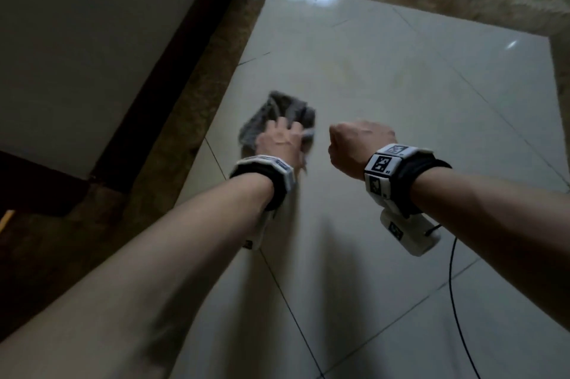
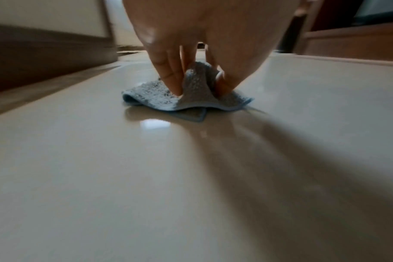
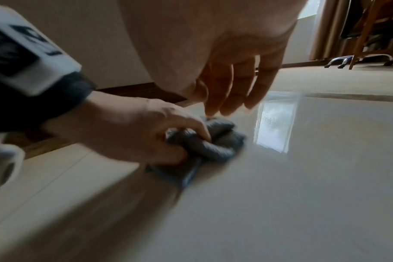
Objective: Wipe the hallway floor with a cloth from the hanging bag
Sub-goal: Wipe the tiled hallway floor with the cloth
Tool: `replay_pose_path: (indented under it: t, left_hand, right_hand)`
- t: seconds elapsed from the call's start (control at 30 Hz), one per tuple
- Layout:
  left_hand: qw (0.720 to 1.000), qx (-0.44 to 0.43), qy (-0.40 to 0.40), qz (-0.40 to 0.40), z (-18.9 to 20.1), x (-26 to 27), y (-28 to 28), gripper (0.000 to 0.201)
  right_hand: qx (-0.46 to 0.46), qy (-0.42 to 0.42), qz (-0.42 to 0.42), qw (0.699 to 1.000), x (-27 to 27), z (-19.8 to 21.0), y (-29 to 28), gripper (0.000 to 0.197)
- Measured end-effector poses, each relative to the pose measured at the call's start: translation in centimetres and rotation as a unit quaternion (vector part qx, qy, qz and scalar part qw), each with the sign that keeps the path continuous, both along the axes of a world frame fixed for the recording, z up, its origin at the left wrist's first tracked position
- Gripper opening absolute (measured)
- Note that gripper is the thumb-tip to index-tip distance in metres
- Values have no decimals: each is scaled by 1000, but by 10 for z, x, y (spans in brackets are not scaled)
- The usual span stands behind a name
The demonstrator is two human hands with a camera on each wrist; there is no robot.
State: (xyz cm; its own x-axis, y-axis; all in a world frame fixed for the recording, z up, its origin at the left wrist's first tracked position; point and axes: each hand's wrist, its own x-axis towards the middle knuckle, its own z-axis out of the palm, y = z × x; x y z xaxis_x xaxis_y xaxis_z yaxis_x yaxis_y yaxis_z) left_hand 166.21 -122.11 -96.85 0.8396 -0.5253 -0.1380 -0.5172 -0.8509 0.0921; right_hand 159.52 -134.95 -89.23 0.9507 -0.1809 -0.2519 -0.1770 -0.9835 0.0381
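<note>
A crumpled grey cloth [image 1: 279, 111] with a blue hem lies on the glossy cream tiled floor [image 1: 401, 85]. My left hand [image 1: 279, 141] grips it from above and holds it down on the tile near the brown marble border. In the left wrist view the fingers [image 2: 173, 83] and thumb pinch a raised fold of the cloth [image 2: 150, 94]. The right wrist view shows the left hand [image 3: 135, 129] bunching the cloth [image 3: 215, 141]. My right hand [image 1: 357, 141] hovers just right of the cloth; its fingers [image 3: 231, 99] hang loosely curled and hold nothing.
A pale wall with a dark baseboard [image 1: 172, 48] runs along the left, beside a speckled brown floor border [image 1: 197, 101]. A black cable [image 1: 452, 286] trails over the tiles at lower right. Chair legs [image 3: 359, 53] and curtains stand far off.
</note>
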Motion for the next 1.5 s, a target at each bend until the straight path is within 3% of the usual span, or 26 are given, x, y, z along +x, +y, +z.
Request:
replay_pose_path:
  t: [0.07, 0.13, 0.23, 0.3, 0.33, 0.43, 0.57, 0.67, 0.77, 0.87, 0.97, 1.07, 1.17, 1.23, 1.33, 1.4, 1.5]
  left_hand:
    - [992, -22, -31, -121, 3, -28, -27, 32]
    - [974, -69, -12, -213, 4, -54, -41, 28]
    - [889, -103, 1, -447, -6, -85, -46, 21]
    - [846, -111, -8, -521, -20, -71, -42, 22]
    - [848, -113, -13, -518, -26, -58, -39, 26]
    - [892, -115, -26, -436, -24, -9, -15, 31]
    - [983, -1, -46, -178, -10, 61, 36, 39]
    - [997, 44, -60, 27, -4, 86, 67, 35]
    - [990, 64, -41, 123, -5, 85, 54, 36]
    - [990, 49, -21, 131, -6, 63, 19, 41]
    - [999, 1, -46, -29, -14, 24, -14, 44]
    - [970, -29, -22, -239, -18, -4, -22, 42]
    - [948, -18, 5, -318, -10, 9, 3, 48]
    - [964, -6, -11, -267, -6, 36, 29, 45]
    - [997, 35, -12, -65, 1, 74, 73, 41]
    - [996, 67, -6, 66, 2, 87, 90, 39]
    - [982, 102, 35, 154, 1, 89, 74, 46]
  right_hand:
    - [-15, -63, -5, 998, 6, 0, -6, 22]
    - [-16, -78, -8, 997, 11, -2, -17, 18]
    - [-9, -37, -21, 999, 11, -7, -30, 20]
    - [-9, -8, -20, 1000, 10, -12, -34, 23]
    - [-5, 1, -19, 1000, 9, -13, -34, 24]
    - [5, 1, -24, 1000, 8, -18, -31, 21]
    - [-6, 6, -41, 999, 5, -25, -28, 17]
    - [1, 16, -50, 999, 1, -29, -28, 20]
    - [3, 23, -42, 999, -2, -31, -28, 20]
    - [5, 20, -39, 999, -3, -28, -27, 20]
    - [10, 8, -30, 999, 1, -20, -25, 17]
    - [19, -4, -30, 999, 6, -11, -25, 18]
    - [11, 0, -28, 1000, 10, -6, -28, 18]
    - [-6, 3, -32, 999, 9, -4, -31, 13]
    - [-15, 11, -48, 999, 3, -5, -35, 14]
    - [-12, 21, -53, 998, -3, -7, -37, 18]
    - [-10, 39, -45, 998, -9, -11, -36, 21]
